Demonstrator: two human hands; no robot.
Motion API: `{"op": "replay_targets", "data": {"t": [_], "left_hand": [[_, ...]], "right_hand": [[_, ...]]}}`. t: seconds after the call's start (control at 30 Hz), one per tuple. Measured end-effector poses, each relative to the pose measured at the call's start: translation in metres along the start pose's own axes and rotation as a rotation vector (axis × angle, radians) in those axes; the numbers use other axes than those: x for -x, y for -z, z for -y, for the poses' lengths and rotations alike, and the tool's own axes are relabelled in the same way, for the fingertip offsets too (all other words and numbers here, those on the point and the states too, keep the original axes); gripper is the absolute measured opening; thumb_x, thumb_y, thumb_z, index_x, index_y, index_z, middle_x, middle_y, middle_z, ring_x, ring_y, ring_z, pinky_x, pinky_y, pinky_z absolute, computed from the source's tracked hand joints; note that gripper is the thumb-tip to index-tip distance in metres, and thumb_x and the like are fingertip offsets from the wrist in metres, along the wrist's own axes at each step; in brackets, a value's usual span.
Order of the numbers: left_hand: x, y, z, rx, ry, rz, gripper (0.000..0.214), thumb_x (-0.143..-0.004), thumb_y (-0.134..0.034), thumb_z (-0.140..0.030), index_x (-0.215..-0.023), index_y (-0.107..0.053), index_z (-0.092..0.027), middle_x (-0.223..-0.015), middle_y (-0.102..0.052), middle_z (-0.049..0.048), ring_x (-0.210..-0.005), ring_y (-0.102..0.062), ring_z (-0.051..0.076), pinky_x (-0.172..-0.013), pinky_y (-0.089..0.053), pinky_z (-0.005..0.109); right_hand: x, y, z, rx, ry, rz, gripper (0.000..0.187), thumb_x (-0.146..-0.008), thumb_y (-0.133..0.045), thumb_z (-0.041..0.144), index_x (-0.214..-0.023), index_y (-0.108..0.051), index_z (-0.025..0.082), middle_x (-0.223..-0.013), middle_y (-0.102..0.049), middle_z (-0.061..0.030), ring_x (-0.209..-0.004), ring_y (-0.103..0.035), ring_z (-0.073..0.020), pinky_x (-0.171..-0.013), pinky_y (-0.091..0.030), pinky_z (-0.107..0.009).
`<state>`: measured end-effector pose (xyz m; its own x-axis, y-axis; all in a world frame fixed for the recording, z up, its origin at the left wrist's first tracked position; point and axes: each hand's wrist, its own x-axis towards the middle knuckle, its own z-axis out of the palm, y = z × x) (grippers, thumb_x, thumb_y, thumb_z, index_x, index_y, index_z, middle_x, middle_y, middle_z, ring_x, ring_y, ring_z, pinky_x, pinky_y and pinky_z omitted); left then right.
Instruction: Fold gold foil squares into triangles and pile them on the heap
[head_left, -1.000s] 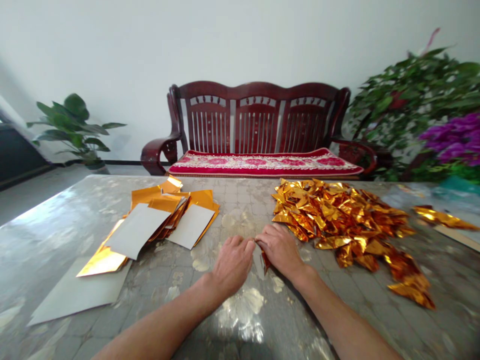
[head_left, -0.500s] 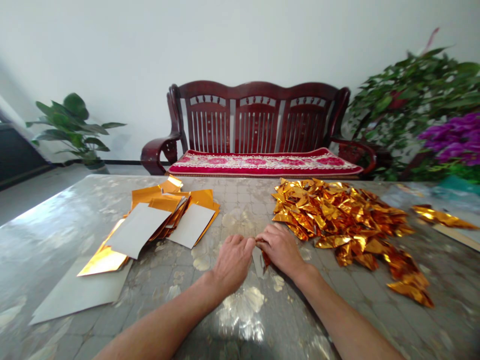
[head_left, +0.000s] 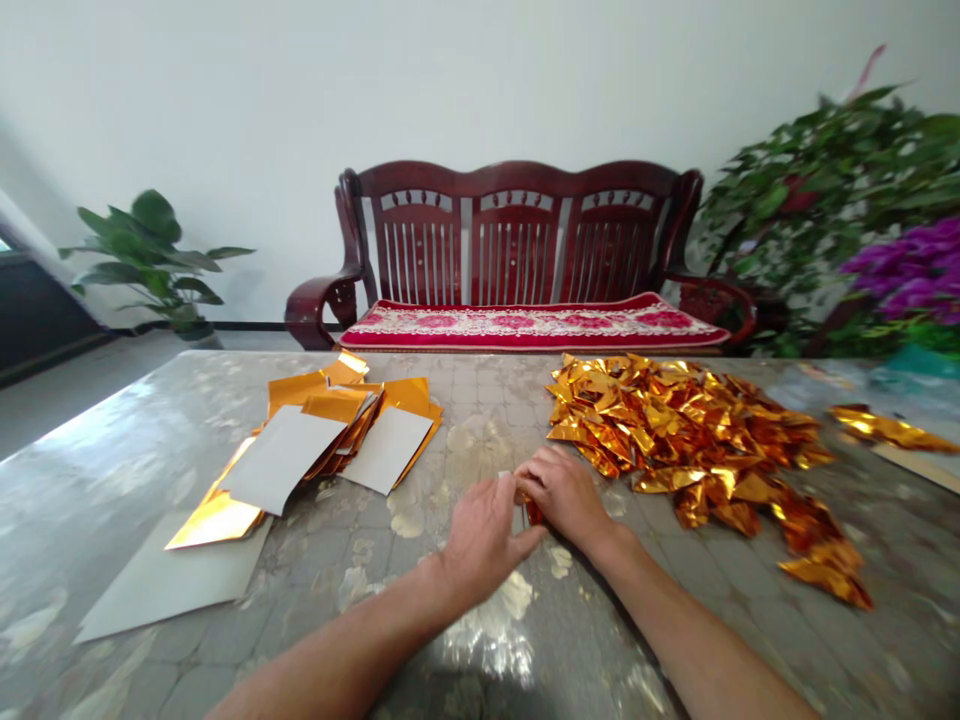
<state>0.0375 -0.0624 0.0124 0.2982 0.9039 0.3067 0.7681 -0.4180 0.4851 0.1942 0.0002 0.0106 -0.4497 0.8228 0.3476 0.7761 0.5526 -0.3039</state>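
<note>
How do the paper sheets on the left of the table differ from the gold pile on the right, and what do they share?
Shape: the paper sheets are mostly flat with straight edges; the gold pile is made of folded, pointed pieces.
Colour: the paper sheets show pale and gold sides; the gold pile looks gold nearly throughout.
Shared: both lie on the table and show shiny gold surfaces.

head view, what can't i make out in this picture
All in the head view:
Gold-and-white paper: mostly hidden by the left hand and right hand.
Loose sheets: lower ones covered by upper ones.
Foil pile: inner pieces, behind outer ones.
Purple flowers: cut off by the right edge.
</note>
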Motion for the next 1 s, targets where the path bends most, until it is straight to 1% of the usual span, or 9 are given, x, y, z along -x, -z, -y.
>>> {"op": "replay_targets", "data": {"t": [0.1, 0.2, 0.3, 0.5, 0.6, 0.7, 0.8, 0.87, 1.0], "left_hand": [[-0.002, -0.002, 0.002, -0.002, 0.028, 0.019, 0.024, -0.084, -0.065, -0.027, -0.105, -0.054, -0.022, -0.097, -0.067, 0.0012, -0.095, -0.062, 0.021, -0.085, -0.046, 0.032], [-0.003, 0.001, 0.002, -0.045, -0.007, 0.061, 0.019, -0.088, -0.061, -0.026, -0.106, -0.057, -0.024, -0.099, -0.067, 0.0009, -0.096, -0.061, 0.020, -0.084, -0.045, 0.032], [-0.003, 0.005, 0.000, -0.110, -0.033, 0.085, 0.013, -0.091, -0.058, -0.029, -0.104, -0.059, -0.024, -0.101, -0.067, 0.0015, -0.095, -0.061, 0.020, -0.083, -0.045, 0.032], [-0.002, 0.004, 0.002, -0.263, -0.059, 0.101, 0.014, -0.096, -0.051, -0.031, -0.101, -0.062, -0.025, -0.100, -0.065, 0.0027, -0.092, -0.059, 0.021, -0.080, -0.045, 0.034], [0.000, 0.002, 0.003, -0.325, -0.100, 0.083, 0.016, -0.097, -0.049, -0.029, -0.102, -0.063, -0.024, -0.102, -0.064, 0.0039, -0.092, -0.058, 0.021, -0.080, -0.045, 0.035], [0.001, 0.000, 0.005, -0.330, -0.220, 0.066, 0.013, -0.097, -0.050, -0.026, -0.103, -0.062, -0.024, -0.107, -0.063, 0.0038, -0.095, -0.057, 0.020, -0.081, -0.045, 0.034], [0.001, -0.004, 0.008, -0.323, -0.328, 0.098, 0.010, -0.097, -0.051, -0.023, -0.095, -0.061, -0.022, -0.098, -0.064, 0.0027, -0.094, -0.056, 0.020, -0.081, -0.045, 0.033], [0.002, -0.006, 0.008, -0.333, -0.341, 0.110, 0.010, -0.096, -0.051, -0.022, -0.092, -0.060, -0.021, -0.093, -0.064, 0.0027, -0.092, -0.056, 0.020, -0.080, -0.045, 0.033], [0.005, -0.004, 0.003, -0.359, -0.321, 0.110, 0.008, -0.095, -0.051, -0.021, -0.093, -0.059, -0.020, -0.093, -0.063, 0.0035, -0.090, -0.057, 0.021, -0.078, -0.044, 0.035]], "right_hand": [[-0.001, 0.000, 0.000, -0.029, -0.028, 0.014, 0.027, -0.096, -0.055, 0.033, -0.079, -0.073, 0.024, -0.080, -0.065, -0.0027, -0.086, -0.055, -0.0183, -0.074, -0.038, -0.028], [-0.002, 0.002, 0.000, -0.064, -0.065, 0.037, 0.020, -0.092, -0.060, 0.032, -0.082, -0.075, 0.024, -0.082, -0.066, -0.0029, -0.087, -0.056, -0.0183, -0.075, -0.040, -0.028], [-0.002, 0.005, 0.000, -0.088, -0.078, 0.068, 0.013, -0.087, -0.063, 0.023, -0.085, -0.076, 0.023, -0.084, -0.068, -0.0028, -0.088, -0.056, -0.0181, -0.077, -0.041, -0.027], [-0.001, 0.011, -0.004, -0.079, -0.039, 0.119, 0.031, -0.079, -0.057, 0.007, -0.091, -0.078, 0.026, -0.082, -0.067, -0.0016, -0.087, -0.056, -0.0179, -0.076, -0.040, -0.027], [0.000, 0.012, -0.006, -0.069, -0.005, 0.119, 0.035, -0.081, -0.056, 0.006, -0.095, -0.078, 0.029, -0.080, -0.065, -0.0015, -0.086, -0.055, -0.0178, -0.074, -0.040, -0.027], [0.001, 0.012, -0.005, -0.032, 0.039, 0.102, 0.033, -0.085, -0.056, 0.009, -0.097, -0.078, 0.031, -0.081, -0.064, -0.0021, -0.085, -0.053, -0.0178, -0.073, -0.039, -0.027], [0.002, 0.013, -0.004, 0.015, 0.069, 0.096, 0.032, -0.087, -0.056, 0.009, -0.097, -0.078, 0.030, -0.082, -0.063, -0.0026, -0.086, -0.051, -0.0180, -0.073, -0.038, -0.027], [0.003, 0.014, -0.003, 0.044, 0.084, 0.100, 0.032, -0.088, -0.056, 0.009, -0.098, -0.078, 0.030, -0.083, -0.063, -0.0029, -0.086, -0.050, -0.0182, -0.074, -0.037, -0.028], [0.005, 0.015, -0.002, 0.101, 0.108, 0.110, 0.029, -0.090, -0.056, 0.012, -0.098, -0.077, 0.029, -0.084, -0.062, -0.0036, -0.087, -0.049, -0.0189, -0.074, -0.036, -0.029]]}}
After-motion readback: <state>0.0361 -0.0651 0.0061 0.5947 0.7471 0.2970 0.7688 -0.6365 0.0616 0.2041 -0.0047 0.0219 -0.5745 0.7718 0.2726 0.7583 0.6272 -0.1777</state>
